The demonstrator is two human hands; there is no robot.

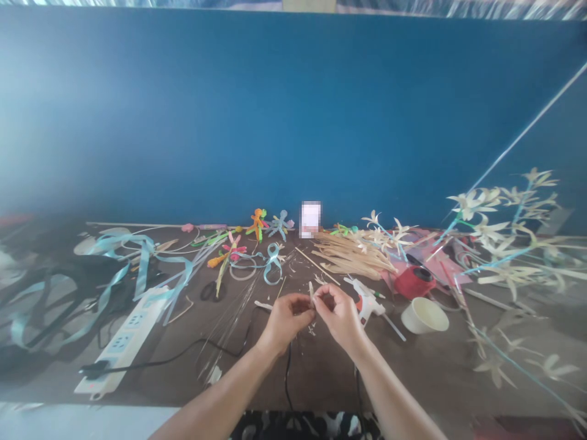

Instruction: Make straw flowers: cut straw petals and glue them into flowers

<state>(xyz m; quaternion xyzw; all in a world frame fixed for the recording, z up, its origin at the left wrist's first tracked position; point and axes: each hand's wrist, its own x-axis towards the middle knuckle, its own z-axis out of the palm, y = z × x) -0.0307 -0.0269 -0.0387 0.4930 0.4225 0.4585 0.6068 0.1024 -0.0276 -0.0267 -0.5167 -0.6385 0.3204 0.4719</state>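
Both hands meet at centre, just above the dark brown tabletop (321,373). Left hand (287,318) and right hand (339,315) each have fingertips pressed together on a thin pale straw-coloured strip (311,292) — two-point pinch, likely to keep the flimsy piece steady. Strip stands near upright, long axis vertical, free end pointing up and away from the person; lower end hidden in the grip. White hot glue gun (367,302) lies just right of the right hand, a white paper cup (425,316) beyond it. Pile of pale dried leaf strips (351,256) behind — stock within reach. White power strip (123,339) well left.
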